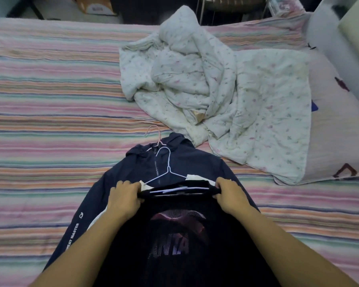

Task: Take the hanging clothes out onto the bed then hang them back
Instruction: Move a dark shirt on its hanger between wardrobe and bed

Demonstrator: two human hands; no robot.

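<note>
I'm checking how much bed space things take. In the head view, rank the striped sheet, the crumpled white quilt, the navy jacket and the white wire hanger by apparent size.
1. striped sheet
2. crumpled white quilt
3. navy jacket, though the black garment hides much of it, and it lies nearer the camera, so 2 versus 3 is unsure
4. white wire hanger

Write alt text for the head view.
Both hands, left hand and right hand, grip the shoulders of a black shirt on a white hanger, held over a navy jacket lying on a striped bed. A crumpled white quilt lies beyond.
</note>
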